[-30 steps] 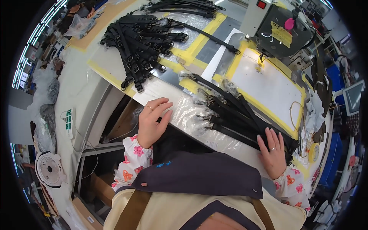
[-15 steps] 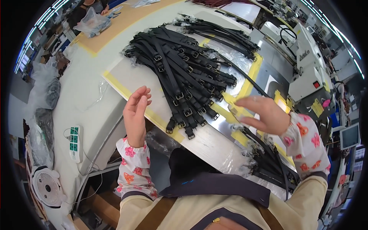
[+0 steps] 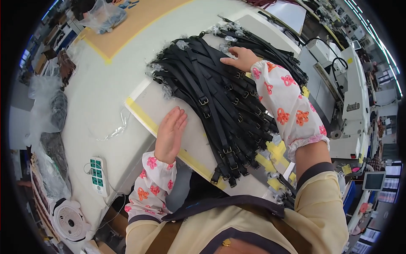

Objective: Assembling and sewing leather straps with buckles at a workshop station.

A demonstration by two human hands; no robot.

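Note:
A big fanned heap of black straps with metal buckles [image 3: 207, 89] lies on the white board, buckle ends toward me and far ends partly wrapped in clear plastic. Over the heap's far right side reaches my right hand [image 3: 241, 59], thumb and forefinger apart, with no strap visibly gripped; its other fingers are partly hidden. My left hand [image 3: 171, 133] hovers left of the heap near the board's yellow-taped edge, fingers stretched out and nothing in it. A second bundle of black straps [image 3: 270, 48] lies just beyond my right hand.
Yellow tape strips [image 3: 275, 154] and more straps lie near my right elbow. A white machine [image 3: 349, 110] stands at the right. On the left are a power strip [image 3: 98, 175], a small white fan [image 3: 71, 220] and plastic-wrapped bundles [image 3: 53, 106]. A plastic bag [image 3: 103, 17] sits at the far left.
My right hand has swung from the yellow tape at the right to the far side of the strap heap. The left hand stays beside the heap, its fingers now flatter. The whole view has shifted.

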